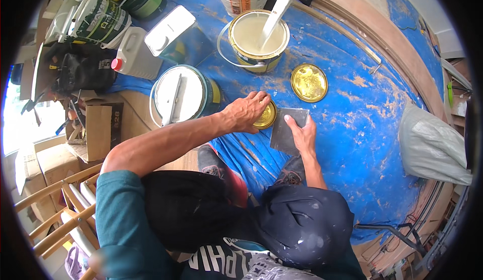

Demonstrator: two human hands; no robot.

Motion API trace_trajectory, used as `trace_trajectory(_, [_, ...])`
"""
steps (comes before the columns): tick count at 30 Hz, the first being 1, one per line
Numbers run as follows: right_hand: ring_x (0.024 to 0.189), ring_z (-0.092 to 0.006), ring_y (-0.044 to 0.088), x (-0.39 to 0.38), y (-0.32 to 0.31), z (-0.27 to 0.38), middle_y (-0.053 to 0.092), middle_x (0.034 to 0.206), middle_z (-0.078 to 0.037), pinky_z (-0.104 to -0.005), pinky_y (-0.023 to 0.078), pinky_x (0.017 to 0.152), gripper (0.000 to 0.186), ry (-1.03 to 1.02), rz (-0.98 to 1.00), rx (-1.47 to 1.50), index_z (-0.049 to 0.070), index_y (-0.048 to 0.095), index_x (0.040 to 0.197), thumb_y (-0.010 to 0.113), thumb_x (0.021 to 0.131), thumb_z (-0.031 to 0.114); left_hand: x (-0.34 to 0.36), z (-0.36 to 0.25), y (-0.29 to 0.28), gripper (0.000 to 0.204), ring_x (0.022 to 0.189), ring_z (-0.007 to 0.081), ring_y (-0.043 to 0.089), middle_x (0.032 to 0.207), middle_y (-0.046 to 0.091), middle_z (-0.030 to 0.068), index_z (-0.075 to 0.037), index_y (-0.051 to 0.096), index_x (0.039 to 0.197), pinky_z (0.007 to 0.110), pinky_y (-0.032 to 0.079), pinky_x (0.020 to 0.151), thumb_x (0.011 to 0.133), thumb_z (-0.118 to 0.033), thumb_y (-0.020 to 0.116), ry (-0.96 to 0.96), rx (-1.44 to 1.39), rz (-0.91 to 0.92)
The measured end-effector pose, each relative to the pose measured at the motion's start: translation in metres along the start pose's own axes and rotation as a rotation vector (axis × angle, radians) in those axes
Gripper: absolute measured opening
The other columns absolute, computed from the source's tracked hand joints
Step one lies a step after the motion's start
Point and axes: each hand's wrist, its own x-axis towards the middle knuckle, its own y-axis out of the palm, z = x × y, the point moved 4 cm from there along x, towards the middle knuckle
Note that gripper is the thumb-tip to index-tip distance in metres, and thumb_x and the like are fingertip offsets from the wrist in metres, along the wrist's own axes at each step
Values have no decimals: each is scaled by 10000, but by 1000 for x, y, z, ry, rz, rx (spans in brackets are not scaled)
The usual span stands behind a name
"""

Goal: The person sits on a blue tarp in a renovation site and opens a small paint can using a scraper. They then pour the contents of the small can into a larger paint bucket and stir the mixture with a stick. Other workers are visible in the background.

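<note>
My left hand (246, 110) reaches across with its fingers curved over a small round gold tin (268, 117); the palm hides much of it, so I cannot tell whether it is a full can or only a lid. Right beside it, my right hand (304, 133) grips a flat, dark grey rectangular plate (285, 138), thumb on top and the other fingers beneath. The plate's edge lies close against the gold tin. A loose round gold lid (309, 83) rests on the blue sheet just beyond my hands.
A can of cream paint (250, 36) holds a white-coated stick (279, 9). Left of my hands stands a bucket (204, 90) with a tool across its white top. Jugs (139, 54), tubs (100, 21) and cardboard boxes (98, 129) crowd the left. A pale sack (433, 139) stands right on the blue sheet (362, 144).
</note>
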Motion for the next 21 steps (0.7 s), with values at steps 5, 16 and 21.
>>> trace_trajectory(5, [792,-195,703,21,-4,10,764,912,-136,-355,556,767,341,-98,-68,-105,-23,701,1031,830,863,244,6,1,-2,1097,1340,406,507,1424,473,237,97,325,1485,409,578,1013,647,-272,928,80,4,42])
trace_trajectory(16, [911,-155,697,39,-3,-24,753,1030,-84,-324,562,827,460,81,118,95,6,691,1156,855,858,315,6,6,2,1091,1380,432,476,1467,460,290,110,311,1512,421,546,1060,698,-362,863,121,93,47])
trace_trajectory(21, [896,-156,703,37,-7,-10,766,1016,-103,-328,559,823,463,40,93,47,-9,694,1158,853,859,307,10,0,-3,1082,1389,446,471,1491,446,295,21,314,1556,441,532,1081,696,-353,852,113,148,134])
